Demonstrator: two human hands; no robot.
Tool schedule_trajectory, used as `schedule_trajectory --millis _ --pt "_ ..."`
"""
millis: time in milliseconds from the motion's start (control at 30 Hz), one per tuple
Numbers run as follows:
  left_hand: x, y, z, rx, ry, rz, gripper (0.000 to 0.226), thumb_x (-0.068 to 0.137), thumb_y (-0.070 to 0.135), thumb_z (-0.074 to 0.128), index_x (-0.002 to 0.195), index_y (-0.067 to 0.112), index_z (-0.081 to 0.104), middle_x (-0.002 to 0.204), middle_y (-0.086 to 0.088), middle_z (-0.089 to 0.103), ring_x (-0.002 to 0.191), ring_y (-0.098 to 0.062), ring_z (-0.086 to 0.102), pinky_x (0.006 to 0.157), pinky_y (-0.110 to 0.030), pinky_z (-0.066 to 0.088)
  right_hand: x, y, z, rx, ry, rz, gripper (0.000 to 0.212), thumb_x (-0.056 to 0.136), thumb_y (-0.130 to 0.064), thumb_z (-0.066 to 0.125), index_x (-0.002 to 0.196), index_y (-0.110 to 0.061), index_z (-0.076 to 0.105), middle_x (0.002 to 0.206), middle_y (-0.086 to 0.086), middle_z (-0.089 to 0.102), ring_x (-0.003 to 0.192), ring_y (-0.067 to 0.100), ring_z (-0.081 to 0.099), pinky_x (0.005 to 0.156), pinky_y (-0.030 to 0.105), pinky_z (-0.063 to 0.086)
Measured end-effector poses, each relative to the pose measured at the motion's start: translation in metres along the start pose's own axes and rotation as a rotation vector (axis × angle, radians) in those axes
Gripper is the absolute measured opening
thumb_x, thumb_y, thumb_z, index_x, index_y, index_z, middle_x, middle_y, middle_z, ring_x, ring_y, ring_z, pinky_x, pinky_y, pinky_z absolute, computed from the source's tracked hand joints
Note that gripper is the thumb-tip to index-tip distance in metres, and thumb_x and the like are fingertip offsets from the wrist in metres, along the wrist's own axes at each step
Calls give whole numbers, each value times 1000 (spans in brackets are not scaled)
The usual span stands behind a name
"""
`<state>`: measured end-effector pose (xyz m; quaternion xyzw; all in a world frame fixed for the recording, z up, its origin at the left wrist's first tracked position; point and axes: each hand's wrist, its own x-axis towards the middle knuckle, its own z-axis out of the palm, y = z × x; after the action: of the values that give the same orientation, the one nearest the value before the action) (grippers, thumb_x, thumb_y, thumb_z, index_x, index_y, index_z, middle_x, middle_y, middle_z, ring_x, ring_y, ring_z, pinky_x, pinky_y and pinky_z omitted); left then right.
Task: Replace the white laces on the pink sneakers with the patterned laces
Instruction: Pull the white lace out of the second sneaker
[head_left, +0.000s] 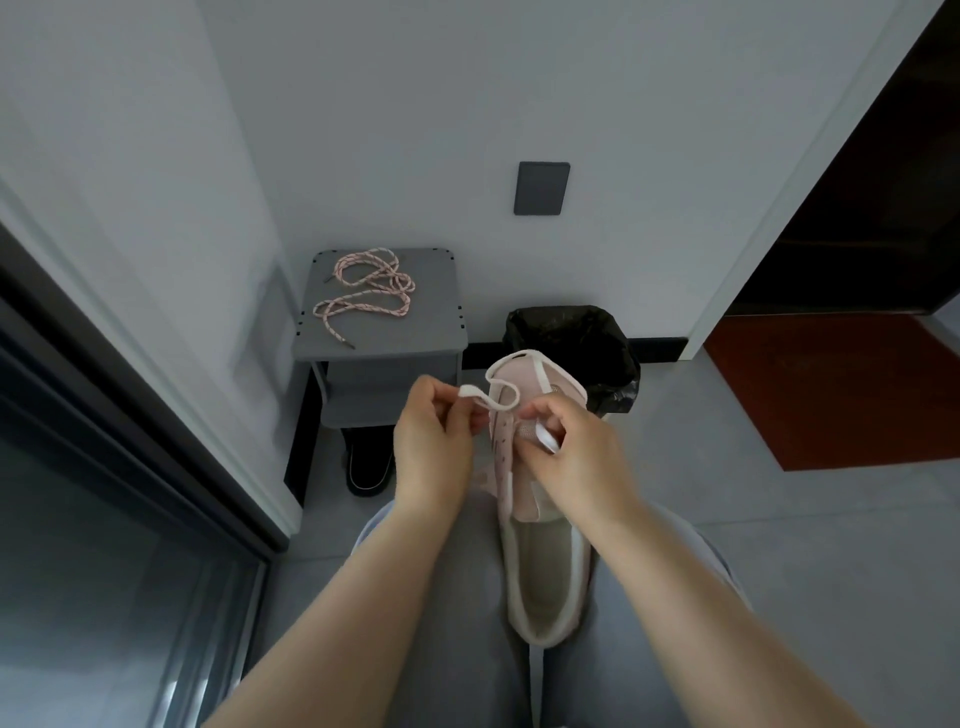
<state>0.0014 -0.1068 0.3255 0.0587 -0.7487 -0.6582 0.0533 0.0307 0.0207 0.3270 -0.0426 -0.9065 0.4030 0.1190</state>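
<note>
A pink sneaker (537, 566) lies lengthwise on my lap, toe pointing away from me. My left hand (434, 441) pinches a loop of the white lace (491, 400) that curves over the toe end. My right hand (576, 457) pinches another stretch of the same white lace over the eyelets and hides much of the tongue. Two patterned pink laces (366, 288) lie loosely coiled on a small grey stool (431, 322) ahead by the wall.
A bin lined with a black bag (576, 338) stands just behind the sneaker's toe. A dark shoe (368, 467) sits under the stool. A glass door frame runs along the left; a red mat (841, 389) lies at the right.
</note>
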Motion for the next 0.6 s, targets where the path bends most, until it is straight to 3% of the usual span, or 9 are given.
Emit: schedule_trajectory --millis 100,167,233,300,367,433,500,600 --pt "10 11 -9 96 -125 43 12 88 15 58 78 18 52 78 2 68 74 -8 66 71 -24 53 6 2 -10 117 33 8 31 80 -9 64 98 -33 55 61 -9 47 56 2 47 53 11 34" --pt "13 23 -13 184 -213 131 10 86 17 61 78 21 56 80 7 67 75 -4 63 68 -13 49 15 0 -25 132 30 -12 43 80 -9 65 112 -34 51 64 -7 49 56 2 47 54 11 35" --pt "15 37 -14 244 -314 244 7 84 15 63 81 21 59 81 10 66 75 0 61 67 -11 47 27 -4 -38 55 -63 -65 62 81 -16 67 131 -38 38 63 -8 48 57 1 48 56 11 37" --pt "14 47 -9 279 -419 331 6 83 14 65 82 19 62 81 10 66 76 1 60 69 -13 46 38 -10 -46 -72 -222 -95 69 82 -22 65 137 -43 30 64 -13 49 58 -2 49 55 9 37" --pt "12 48 -2 311 -478 360 7 81 15 67 78 21 63 79 13 63 77 5 56 69 -9 42 45 -15 -47 -206 -375 -122 48 85 -20 61 125 -42 47 70 -18 51 63 -2 50 56 11 34" --pt "12 42 2 298 -462 340 10 79 17 69 77 25 63 82 15 59 78 12 50 69 -2 38 48 -12 -48 -235 -433 -141 23 85 -13 59 100 -29 66 73 -14 57 66 4 53 56 18 36" --pt "11 32 3 281 -402 326 15 78 17 70 87 27 62 92 16 52 82 12 47 71 2 34 48 -5 -49 -95 -321 -141 16 83 -11 62 91 -21 72 76 -9 62 70 5 56 61 18 39" --pt "2 17 2 316 -334 201 50 76 25 73 118 28 46 102 9 42 86 0 44 71 -8 37 48 4 -56 245 1 21 9 85 -22 63 78 -25 68 80 -12 64 74 -1 59 72 25 48"
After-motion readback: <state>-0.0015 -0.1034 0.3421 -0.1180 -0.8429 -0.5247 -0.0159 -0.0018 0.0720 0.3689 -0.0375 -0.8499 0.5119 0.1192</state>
